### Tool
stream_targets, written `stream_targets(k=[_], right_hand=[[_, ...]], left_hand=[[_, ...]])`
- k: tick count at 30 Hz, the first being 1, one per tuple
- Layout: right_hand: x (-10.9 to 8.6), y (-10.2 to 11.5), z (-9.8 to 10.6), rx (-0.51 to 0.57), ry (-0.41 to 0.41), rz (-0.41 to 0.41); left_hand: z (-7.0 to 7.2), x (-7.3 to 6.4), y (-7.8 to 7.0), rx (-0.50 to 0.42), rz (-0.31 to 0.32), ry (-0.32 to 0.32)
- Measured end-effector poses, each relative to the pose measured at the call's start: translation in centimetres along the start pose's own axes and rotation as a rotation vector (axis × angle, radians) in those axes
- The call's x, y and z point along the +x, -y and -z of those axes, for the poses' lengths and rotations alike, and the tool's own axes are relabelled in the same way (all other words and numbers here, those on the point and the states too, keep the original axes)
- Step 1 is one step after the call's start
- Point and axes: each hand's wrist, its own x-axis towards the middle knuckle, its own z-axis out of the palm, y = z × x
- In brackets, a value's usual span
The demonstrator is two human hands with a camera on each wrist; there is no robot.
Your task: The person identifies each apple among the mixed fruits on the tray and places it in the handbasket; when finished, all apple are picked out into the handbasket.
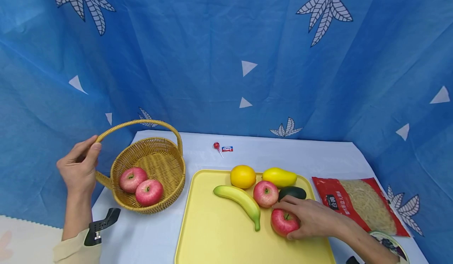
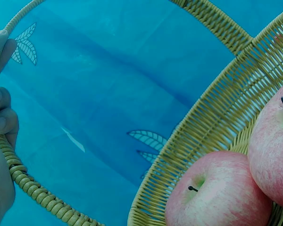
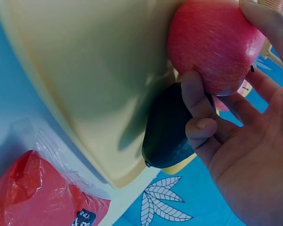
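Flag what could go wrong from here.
The right hand grips an apple close to the dark green fruit; lifting it might nudge that fruit. The left hand holds the basket by its handle, so it could tip, and the two apples inside might roll.

1. The right hand (image 3: 247, 136) grips a red apple (image 3: 210, 44), its digits set against more than one side of the fruit; a short dark stem shows at the apple's lower right.
2. Just beside the fingers lies a dark green fruit (image 3: 166, 127); whether they touch it is unclear.
3. A pale yellow tray (image 3: 80, 70) with a raised, rounded rim spreads behind them.
4. Outside the rim, at lower left, sits a red plastic bag (image 3: 30, 193) with a dark label.
5. Leaf-printed blue cloth (image 3: 210, 176) shows below.
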Motion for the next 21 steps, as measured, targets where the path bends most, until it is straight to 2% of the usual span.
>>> stream_targets(k=[8,21], right_hand=[[-0.04,0.35,0.12,-0.017,-0.016,0.009],[-0.49,0.82,0.47,-0.047,-0.044,0.078]], left_hand=[[-0.01,0.0,0.07,-0.001,-0.007,-0.003],[0.09,0.0,0.16,-0.007,-0.006,-0.001]])
